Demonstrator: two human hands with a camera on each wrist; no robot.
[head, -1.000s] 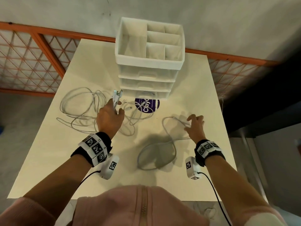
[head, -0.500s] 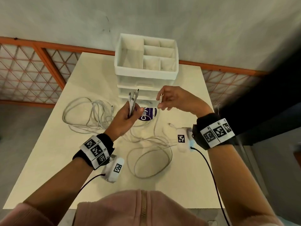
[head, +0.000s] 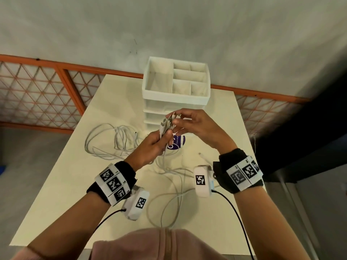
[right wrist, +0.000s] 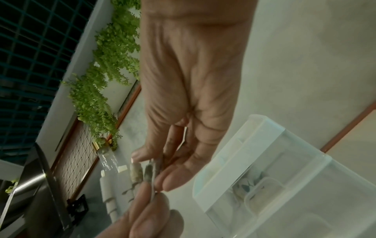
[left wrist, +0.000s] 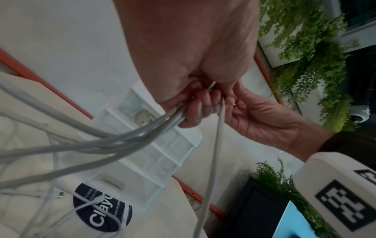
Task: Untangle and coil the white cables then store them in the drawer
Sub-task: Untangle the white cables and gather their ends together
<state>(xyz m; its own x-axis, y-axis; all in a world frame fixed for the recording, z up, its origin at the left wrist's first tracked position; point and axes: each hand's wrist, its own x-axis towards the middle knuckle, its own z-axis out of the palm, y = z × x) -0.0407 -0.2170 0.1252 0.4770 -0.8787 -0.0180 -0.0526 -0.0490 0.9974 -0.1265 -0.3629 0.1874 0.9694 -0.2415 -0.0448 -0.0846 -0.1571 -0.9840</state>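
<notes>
My left hand (head: 156,145) is raised above the table and grips a bunch of white cable ends (head: 166,124), plugs pointing up. My right hand (head: 185,124) meets it from the right and pinches one plug in the bunch (right wrist: 149,170). From the left fist the cables (left wrist: 114,140) trail down. Loose white cable loops (head: 110,139) lie on the table at the left and more loops (head: 169,201) near the front. The white drawer unit (head: 176,98) stands just behind the hands, its clear drawers (left wrist: 146,162) closed.
The cream table (head: 56,184) carries a round purple sticker (head: 176,144) under the hands. A loose plug (head: 200,153) lies on the table at the right. An orange lattice railing (head: 37,98) runs behind the table, and the floor drops away on both sides.
My left hand lifted the cable ends off the table. My right hand left the cable on the right, rose with a plug and closed in on the bunch.
</notes>
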